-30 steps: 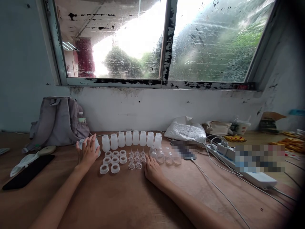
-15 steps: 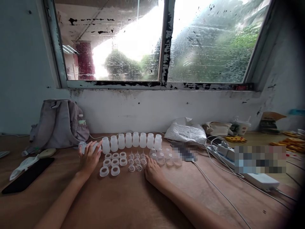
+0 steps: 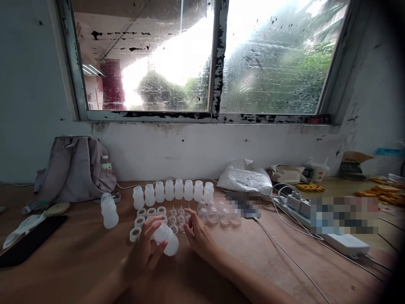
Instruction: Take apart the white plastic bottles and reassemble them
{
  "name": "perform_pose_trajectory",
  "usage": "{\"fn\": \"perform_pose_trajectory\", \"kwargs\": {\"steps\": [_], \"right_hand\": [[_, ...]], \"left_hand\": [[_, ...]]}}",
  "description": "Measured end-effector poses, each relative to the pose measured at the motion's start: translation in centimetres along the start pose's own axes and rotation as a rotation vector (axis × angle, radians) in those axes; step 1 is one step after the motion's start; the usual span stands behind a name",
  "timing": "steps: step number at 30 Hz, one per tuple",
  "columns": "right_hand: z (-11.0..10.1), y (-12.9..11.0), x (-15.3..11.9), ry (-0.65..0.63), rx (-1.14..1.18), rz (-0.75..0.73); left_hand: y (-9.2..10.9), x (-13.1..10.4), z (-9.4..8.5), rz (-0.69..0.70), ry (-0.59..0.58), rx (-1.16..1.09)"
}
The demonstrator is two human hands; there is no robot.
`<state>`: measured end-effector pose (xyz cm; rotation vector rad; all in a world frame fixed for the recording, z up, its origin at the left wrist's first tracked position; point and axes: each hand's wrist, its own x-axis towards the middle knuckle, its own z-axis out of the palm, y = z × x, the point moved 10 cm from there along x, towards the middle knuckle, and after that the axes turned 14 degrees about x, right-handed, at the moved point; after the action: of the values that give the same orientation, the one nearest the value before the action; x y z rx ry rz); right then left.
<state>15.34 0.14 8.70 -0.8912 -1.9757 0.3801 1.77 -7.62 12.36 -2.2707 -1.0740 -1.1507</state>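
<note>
My left hand (image 3: 148,242) grips a frosted bottle (image 3: 171,244), tilted, in front of the rings. My right hand (image 3: 198,230) is just right of that bottle with its fingers apart and nothing in them, beside the small clear nipples (image 3: 180,219). Several frosted bottles (image 3: 169,190) stand upright in a curved row behind. White rings (image 3: 139,221) lie in rows at the centre left, partly hidden by my left hand. Clear domed caps (image 3: 213,216) sit right of the nipples. One more bottle (image 3: 109,211) stands apart at the left, near the backpack.
A grey backpack (image 3: 74,169) leans at the back left, with a black flat object (image 3: 34,240) before it. A silvery bag (image 3: 247,179) is at the back. Cables and a white power strip (image 3: 344,242) lie on the right, near yellow items (image 3: 382,192).
My left hand has moved from the far-left bottles to the middle front, bringing one bottle with it. My right hand has stayed near the nipples, its fingers now lifted. The view has shifted slightly.
</note>
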Motion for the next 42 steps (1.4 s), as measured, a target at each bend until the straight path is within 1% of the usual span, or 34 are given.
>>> {"fn": "perform_pose_trajectory", "kwargs": {"steps": [2, 5, 8, 10, 12, 15, 17, 18, 20, 22, 24, 27, 29, 31, 33, 36, 38, 42], "right_hand": [[0.1, -1.3, -0.2, -0.016, 0.074, -0.036], [0.6, -2.7, -0.5, -0.065, 0.156, -0.065], [1.5, -3.6, -0.8, -0.143, 0.193, -0.106], [1.9, -3.8, -1.0, -0.176, 0.173, -0.132], [1.7, -3.7, -0.9, -0.163, 0.152, -0.128], [0.2, -3.4, -0.5, -0.083, 0.199, -0.083], [-0.8, -3.6, -0.4, -0.042, 0.250, -0.070], [-1.2, -3.9, -0.4, -0.033, 0.267, -0.074], [-1.5, -4.6, -0.6, -0.033, 0.288, -0.104], [-1.5, -5.3, -0.8, -0.040, 0.295, -0.129], [-1.5, -5.7, -0.9, -0.032, 0.284, -0.124], [-1.9, -5.8, -0.8, 0.007, 0.236, -0.097], [-2.0, -6.0, -0.8, -0.002, 0.204, -0.106], [-1.8, -5.9, -0.7, -0.029, 0.181, -0.110], [-1.6, -5.5, -0.7, -0.042, 0.159, -0.099], [-1.8, -4.7, -0.5, -0.027, 0.127, -0.091], [-2.2, -4.5, -0.3, -0.009, 0.130, -0.103], [-3.2, -4.7, 0.1, 0.036, 0.167, -0.118]], "left_hand": [[0.2, 0.1, 0.7, -0.038, -0.060, -0.056], [-0.4, 0.1, 2.1, -0.117, -0.136, -0.118], [-1.4, -0.5, 4.3, -0.228, -0.241, -0.251], [-1.5, -1.2, 5.8, -0.277, -0.301, -0.309], [-1.6, -1.7, 6.7, -0.317, -0.334, -0.313], [-1.7, -2.1, 7.5, -0.388, -0.395, -0.322], [-1.6, -1.9, 7.4, -0.396, -0.405, -0.310], [-1.5, -1.7, 7.1, -0.385, -0.390, -0.296], [-1.1, -1.3, 6.5, -0.349, -0.346, -0.281], [-0.6, -1.1, 6.2, -0.317, -0.333, -0.295], [0.0, -1.0, 6.1, -0.297, -0.349, -0.308], [1.0, -0.7, 5.8, -0.253, -0.404, -0.316], [1.7, -0.4, 5.4, -0.210, -0.432, -0.300], [2.0, -0.2, 5.0, -0.188, -0.434, -0.267], [2.1, -0.2, 5.0, -0.187, -0.445, -0.250], [2.3, -0.3, 5.4, -0.200, -0.512, -0.298], [2.5, -0.2, 5.6, -0.236, -0.563, -0.359], [2.7, 0.3, 5.2, -0.343, -0.621, -0.502]]}}
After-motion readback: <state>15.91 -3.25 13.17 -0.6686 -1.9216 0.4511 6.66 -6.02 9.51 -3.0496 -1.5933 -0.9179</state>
